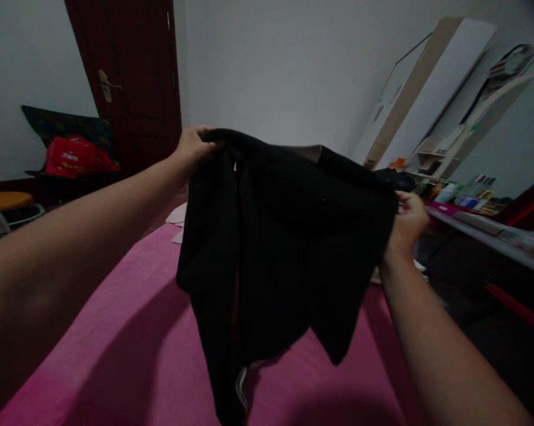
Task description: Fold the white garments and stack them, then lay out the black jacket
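Observation:
A black garment (285,248) hangs spread out in the air between my two hands, its lower edges dangling above the pink bed cover. My left hand (196,145) grips its upper left corner, the fingers partly behind the cloth. At the upper right side, my right hand (409,216) pinches the edge of the same garment. A narrow vertical gap runs down its left part, and a strip of grey lining shows at the top edge. Near the bottom left, a white edging peeks out. Which kind of garment it is, I cannot tell.
A pink bed cover (116,355) spreads below. At the left are a dark red door (134,59), a red bag (78,157) on a dark chair and an orange-topped stool (7,200). To the right stands a mirrored dresser with bottles (447,192) and other small items.

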Action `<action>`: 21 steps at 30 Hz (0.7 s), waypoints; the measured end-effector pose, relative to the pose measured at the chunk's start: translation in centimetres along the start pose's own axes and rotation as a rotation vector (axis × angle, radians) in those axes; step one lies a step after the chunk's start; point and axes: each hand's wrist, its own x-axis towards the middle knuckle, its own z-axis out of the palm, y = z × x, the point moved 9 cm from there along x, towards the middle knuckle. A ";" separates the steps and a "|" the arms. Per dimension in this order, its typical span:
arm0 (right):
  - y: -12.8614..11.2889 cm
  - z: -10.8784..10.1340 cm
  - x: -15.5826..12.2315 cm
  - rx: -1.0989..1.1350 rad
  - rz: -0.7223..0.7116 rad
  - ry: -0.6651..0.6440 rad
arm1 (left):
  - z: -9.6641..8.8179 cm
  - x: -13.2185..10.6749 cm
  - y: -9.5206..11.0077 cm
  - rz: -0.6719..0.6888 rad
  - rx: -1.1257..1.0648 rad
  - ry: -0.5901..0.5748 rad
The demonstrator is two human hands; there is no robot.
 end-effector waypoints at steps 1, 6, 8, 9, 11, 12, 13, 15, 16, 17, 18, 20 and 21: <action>1.2 1.0 0.3 -0.086 -0.001 -0.017 | 0.6 0.9 0.1 0.054 0.167 0.001; 6.7 4.5 -4.2 -0.185 0.096 -0.224 | 4.4 -3.5 -3.6 0.345 0.660 -0.236; 6.8 5.3 -8.1 -0.130 0.107 -0.373 | 6.3 -8.8 -6.4 0.454 0.757 -0.508; 6.5 5.6 -10.1 -0.112 0.123 -0.451 | 6.8 -11.7 -8.0 0.473 0.805 -0.646; 5.6 5.7 -13.5 -0.095 0.165 -0.590 | 6.7 -16.7 -10.5 0.478 0.891 -0.828; 5.2 5.7 -14.8 -0.091 0.187 -0.651 | 6.2 -18.7 -11.5 0.458 0.926 -0.893; 4.8 5.7 -15.8 -0.089 0.207 -0.709 | 5.5 -20.1 -12.3 0.428 0.956 -0.939; 4.3 5.7 -17.3 -0.093 0.229 -0.816 | 3.8 -21.6 -13.3 0.356 1.027 -0.969; 4.2 5.7 -17.8 -0.101 0.231 -0.860 | 2.9 -21.6 -13.8 0.311 1.074 -0.951; 4.3 5.7 -18.3 -0.112 0.228 -0.892 | 2.0 -21.2 -14.2 0.261 1.131 -0.922; 4.5 5.8 -18.6 -0.122 0.228 -0.913 | 1.2 -20.7 -14.6 0.209 1.191 -0.893; 5.1 6.1 -19.3 -0.131 0.239 -0.937 | 0.1 -19.8 -15.4 0.117 1.290 -0.876; 5.4 6.2 -19.6 -0.131 0.244 -0.946 | 0.0 -19.5 -15.6 0.088 1.318 -0.891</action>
